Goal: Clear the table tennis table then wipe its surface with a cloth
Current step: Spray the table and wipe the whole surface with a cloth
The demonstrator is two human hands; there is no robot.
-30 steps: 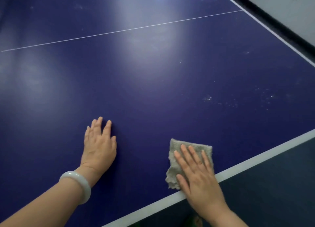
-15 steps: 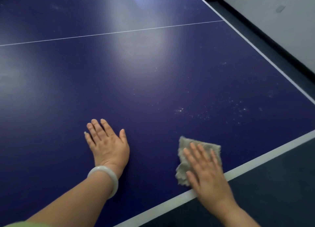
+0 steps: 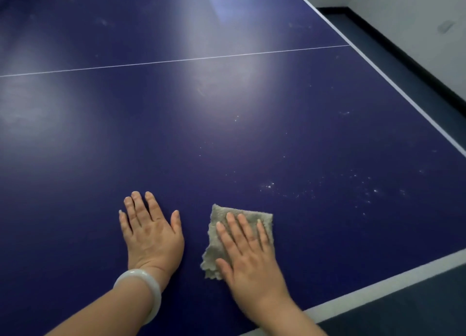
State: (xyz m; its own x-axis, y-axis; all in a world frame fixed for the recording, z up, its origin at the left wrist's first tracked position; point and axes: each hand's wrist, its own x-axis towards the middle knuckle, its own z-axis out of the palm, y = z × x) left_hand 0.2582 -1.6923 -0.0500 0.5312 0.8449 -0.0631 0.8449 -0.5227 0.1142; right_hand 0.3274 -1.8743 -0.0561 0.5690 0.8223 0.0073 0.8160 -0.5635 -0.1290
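The dark blue table tennis table (image 3: 176, 138) fills the view, with a thin white centre line and white edge stripes. A small grey cloth (image 3: 222, 222) lies flat on it close to the near edge. My right hand (image 3: 248, 255) presses on the cloth with straight, spread fingers and covers most of it. My left hand (image 3: 151, 232), with a pale bangle on the wrist, rests flat on the bare surface just left of the cloth. White dust specks (image 3: 353, 186) are scattered on the surface to the right of the cloth.
The near white edge stripe (image 3: 378, 282) runs diagonally at the lower right, with dark floor (image 3: 416, 308) beyond it. Along the table's right side lie a strip of dark floor and a white wall (image 3: 428, 32) with a black skirting.
My right hand has slid the cloth away from the near edge stripe, further onto the table. The view has shifted, and both hands now lie closer together.
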